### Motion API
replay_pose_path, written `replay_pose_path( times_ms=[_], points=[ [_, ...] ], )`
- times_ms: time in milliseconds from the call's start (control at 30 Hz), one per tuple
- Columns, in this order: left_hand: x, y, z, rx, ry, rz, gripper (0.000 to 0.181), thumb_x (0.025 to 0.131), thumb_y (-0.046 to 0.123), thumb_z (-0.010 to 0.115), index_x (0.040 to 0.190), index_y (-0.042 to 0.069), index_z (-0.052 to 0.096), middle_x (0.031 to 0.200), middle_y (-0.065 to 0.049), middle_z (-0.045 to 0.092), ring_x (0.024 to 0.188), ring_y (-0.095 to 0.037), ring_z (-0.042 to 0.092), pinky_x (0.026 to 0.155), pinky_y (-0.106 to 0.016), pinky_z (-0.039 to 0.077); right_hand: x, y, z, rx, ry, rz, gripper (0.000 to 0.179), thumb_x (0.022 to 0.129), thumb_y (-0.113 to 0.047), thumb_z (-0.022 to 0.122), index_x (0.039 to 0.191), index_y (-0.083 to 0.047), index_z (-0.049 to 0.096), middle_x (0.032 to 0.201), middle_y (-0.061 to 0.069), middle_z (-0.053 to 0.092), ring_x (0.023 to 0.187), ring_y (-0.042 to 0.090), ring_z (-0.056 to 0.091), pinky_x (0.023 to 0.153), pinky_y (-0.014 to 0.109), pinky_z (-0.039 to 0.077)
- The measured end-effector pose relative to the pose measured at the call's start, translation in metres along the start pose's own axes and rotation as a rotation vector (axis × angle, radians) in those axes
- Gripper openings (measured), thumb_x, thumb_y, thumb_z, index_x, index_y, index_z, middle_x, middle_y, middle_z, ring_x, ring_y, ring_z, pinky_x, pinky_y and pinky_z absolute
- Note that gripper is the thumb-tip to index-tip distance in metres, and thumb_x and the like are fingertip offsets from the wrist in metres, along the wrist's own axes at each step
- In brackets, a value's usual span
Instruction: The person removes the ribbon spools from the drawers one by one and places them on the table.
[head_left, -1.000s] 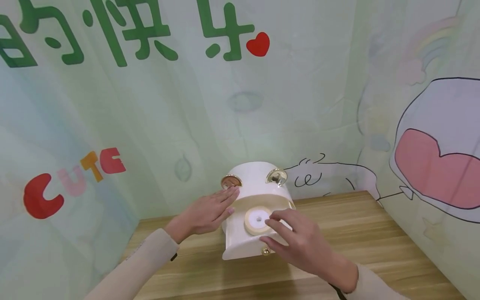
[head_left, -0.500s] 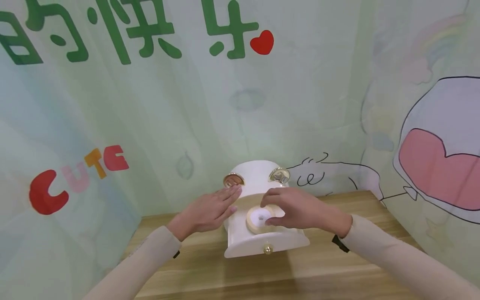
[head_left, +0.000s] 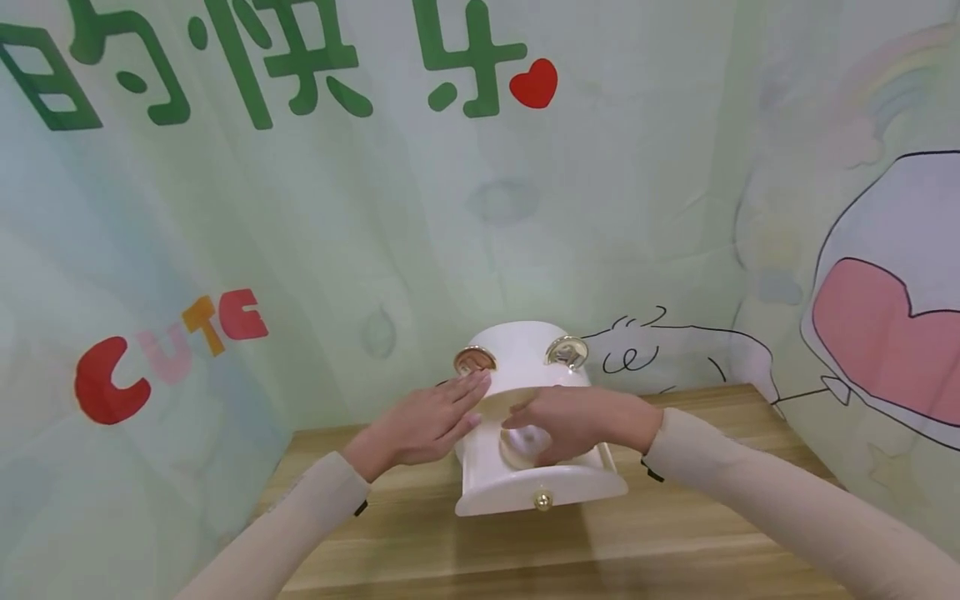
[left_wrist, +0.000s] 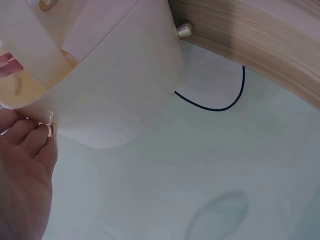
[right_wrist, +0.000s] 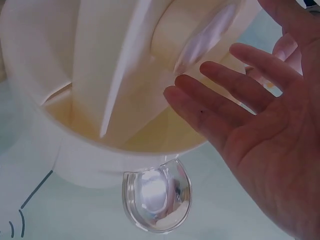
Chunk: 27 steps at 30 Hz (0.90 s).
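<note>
A white rounded case [head_left: 522, 358] with two shiny gold-rimmed domes stands on the table, its drawer [head_left: 487, 495] pulled out. Inside the drawer lies a round cream roll [head_left: 513, 454] with a white face and a small centre hole. My right hand [head_left: 577, 421] is over the roll, hiding part of it; in the right wrist view its fingers [right_wrist: 215, 97] are extended close to the roll [right_wrist: 167, 32]. With fingers nearly straight, my left hand [head_left: 431, 421] rests against the case's left rim, just below the left dome [head_left: 476, 358]. The left wrist view shows its fingertips at that edge.
The wood-grain table [head_left: 375, 533] stretches around the case. Close behind it hangs a printed cloth backdrop [head_left: 397, 250], which also runs along both sides. A gold knob [head_left: 543, 500] sticks out from the drawer front. The right dome [head_left: 567, 352] stands near my right hand.
My right hand has moved from the drawer's front right to over the roll, its forearm swinging round to the right. My left hand stays at the rim. The head view has shifted slightly.
</note>
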<state>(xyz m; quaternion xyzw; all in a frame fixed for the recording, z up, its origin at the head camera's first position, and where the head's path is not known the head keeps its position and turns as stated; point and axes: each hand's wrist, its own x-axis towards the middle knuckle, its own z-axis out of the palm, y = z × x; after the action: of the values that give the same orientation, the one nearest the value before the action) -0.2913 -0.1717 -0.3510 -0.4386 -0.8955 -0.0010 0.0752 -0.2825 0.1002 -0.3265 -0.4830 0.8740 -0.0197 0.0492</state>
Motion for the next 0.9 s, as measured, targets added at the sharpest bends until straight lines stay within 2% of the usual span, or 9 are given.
replay_pose_path(
  times_ms=[267,533,900],
  points=[
    [0.0011,-0.0005,0.0013,0.034,-0.037,0.017,0.063,0.115,0.035,0.036,0.165,-0.001,0.025,0.174,-0.016,0.024,0.163,-0.03,0.026,0.131,-0.046,0.032,0.0072,0.002,0.0026,-0.006,-0.023,-0.031,0.066,0.086,-0.026,0.084,0.145,-0.008,0.063,0.145,0.012,0.067,0.131,0.026,0.067,0.114,0.04,0.053],
    [-0.0004,-0.0021,0.0045,0.056,-0.066,0.014,0.067,0.115,0.039,0.032,0.166,0.0,0.019,0.176,-0.015,0.016,0.165,-0.03,0.019,0.133,-0.046,0.028,0.0105,0.0023,0.0005,0.034,-0.071,0.022,0.067,0.085,-0.025,0.087,0.145,-0.011,0.063,0.148,0.012,0.065,0.134,0.027,0.065,0.117,0.041,0.051],
    [-0.0022,-0.0039,0.0033,0.056,-0.09,0.021,0.068,0.115,0.04,0.032,0.167,0.001,0.015,0.177,-0.014,0.013,0.166,-0.029,0.016,0.134,-0.046,0.025,0.0094,0.0041,0.0033,0.042,-0.033,-0.016,0.06,0.082,-0.022,0.089,0.137,-0.012,0.069,0.134,0.007,0.073,0.122,0.02,0.069,0.108,0.035,0.056]
  ],
)
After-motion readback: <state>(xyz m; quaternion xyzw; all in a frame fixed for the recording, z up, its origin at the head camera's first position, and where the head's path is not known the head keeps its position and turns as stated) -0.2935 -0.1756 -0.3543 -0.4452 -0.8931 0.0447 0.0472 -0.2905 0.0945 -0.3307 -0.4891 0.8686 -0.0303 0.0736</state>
